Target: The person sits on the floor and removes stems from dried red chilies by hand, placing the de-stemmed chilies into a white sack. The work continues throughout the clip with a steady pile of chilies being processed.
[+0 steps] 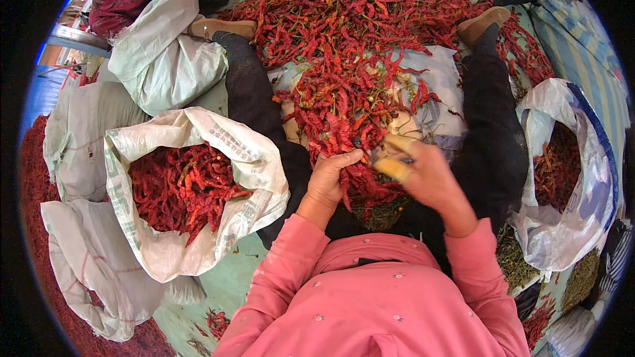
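A pile of dried red chili peppers [342, 94], some with stems, lies between my outstretched legs. My left hand [333, 173] grips a bunch of the chilies at the near end of this pile, thumb on top. Just right of it is my right hand [421, 168], blurred, with yellow coverings on its fingers; a small dark thing shows between them, too unclear to name. Whether the right hand holds chilies cannot be made out. More chilies hang below both hands, over a dark heap of stems [379, 213] near my lap.
An open white woven sack [248, 158] of red chilies stands at my left, another sack [540, 238] with chili bits at my right. Closed or folded sacks [94, 134] lie farther left. A large chili heap [367, 5] spreads beyond my feet, with other people sitting around it.
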Available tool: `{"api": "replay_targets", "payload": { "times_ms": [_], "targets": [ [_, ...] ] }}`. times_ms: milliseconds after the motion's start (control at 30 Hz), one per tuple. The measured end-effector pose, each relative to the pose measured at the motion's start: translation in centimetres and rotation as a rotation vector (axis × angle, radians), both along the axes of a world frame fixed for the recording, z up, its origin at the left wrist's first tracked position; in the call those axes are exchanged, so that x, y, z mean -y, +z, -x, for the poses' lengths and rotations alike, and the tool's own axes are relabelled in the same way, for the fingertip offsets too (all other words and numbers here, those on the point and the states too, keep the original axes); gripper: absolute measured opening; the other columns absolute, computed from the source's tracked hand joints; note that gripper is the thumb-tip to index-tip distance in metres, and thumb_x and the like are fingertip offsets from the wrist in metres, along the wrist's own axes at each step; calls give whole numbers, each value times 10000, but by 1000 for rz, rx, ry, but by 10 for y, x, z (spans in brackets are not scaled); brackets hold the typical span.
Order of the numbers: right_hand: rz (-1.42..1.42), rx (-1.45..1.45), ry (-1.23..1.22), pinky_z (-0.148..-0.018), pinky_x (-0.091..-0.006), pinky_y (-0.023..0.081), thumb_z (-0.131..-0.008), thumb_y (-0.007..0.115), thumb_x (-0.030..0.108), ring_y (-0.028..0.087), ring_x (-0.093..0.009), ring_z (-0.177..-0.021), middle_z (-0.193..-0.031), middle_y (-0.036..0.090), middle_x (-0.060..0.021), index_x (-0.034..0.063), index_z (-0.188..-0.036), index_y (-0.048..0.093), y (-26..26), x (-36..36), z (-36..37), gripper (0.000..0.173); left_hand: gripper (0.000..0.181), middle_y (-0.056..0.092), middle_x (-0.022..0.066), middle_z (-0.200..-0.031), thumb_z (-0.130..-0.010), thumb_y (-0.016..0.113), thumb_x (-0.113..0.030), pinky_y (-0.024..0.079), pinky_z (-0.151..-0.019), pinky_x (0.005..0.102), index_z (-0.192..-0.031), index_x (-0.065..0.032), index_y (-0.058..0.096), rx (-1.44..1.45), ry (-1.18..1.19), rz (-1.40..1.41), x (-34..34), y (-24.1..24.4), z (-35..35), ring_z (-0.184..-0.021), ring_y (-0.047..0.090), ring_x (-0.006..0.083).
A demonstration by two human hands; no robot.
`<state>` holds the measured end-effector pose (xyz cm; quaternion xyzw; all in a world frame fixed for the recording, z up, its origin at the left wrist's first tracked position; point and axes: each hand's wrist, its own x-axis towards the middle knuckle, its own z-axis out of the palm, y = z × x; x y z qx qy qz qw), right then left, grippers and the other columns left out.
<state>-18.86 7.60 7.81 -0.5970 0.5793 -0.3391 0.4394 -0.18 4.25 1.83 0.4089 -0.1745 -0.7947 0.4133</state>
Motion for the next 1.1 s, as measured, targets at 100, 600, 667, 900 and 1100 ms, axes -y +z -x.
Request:
{"api": "replay_targets", "payload": {
  "times_ms": [100,600,667,900,1100],
  "targets": [
    [316,-22,-26,-850,-344,455,-748,741,333,594,-340,-974,-1059,588,-273,-88,-1226,464,-34,6,-32,694,385,657,87,-965,-736,673,71,526,-776,327,-1099,-13,575,118,-21,66,-4,1,12,-854,648,194],
    [-61,281,-182,-926,-322,384,-878,576,112,529,-237,-1013,-1106,590,-179,-68,-1222,479,-76,10,-28,400,476,636,96,-1066,-714,635,80,511,-846,326,-1172,-18,551,-46,-53,-5,-8,-6,3,-941,631,204],
    [-46,152,-146,-928,-330,384,-894,551,116,536,-269,-1017,-1100,586,-213,-74,-1219,475,-67,8,-34,383,469,638,95,-1057,-720,622,87,514,-840,329,-1170,-22,551,-22,-32,-15,-11,-10,0,-927,636,205],
    [185,-112,1,-833,-416,416,-917,512,236,522,-387,-939,-1008,558,-234,-57,-1059,533,-68,9,-33,326,439,638,95,-1049,-734,651,24,500,-863,339,-1162,-1,553,-203,-119,-92,-11,-15,-10,-930,632,212],
    [111,-254,91,-820,-430,441,-889,542,296,528,-422,-951,-1042,567,-243,-52,-1167,502,-42,17,-38,447,430,617,114,-1102,-782,624,-40,479,-916,395,-1198,-13,520,-281,-65,-149,-17,-8,-5,-996,614,253]
  ]
}}
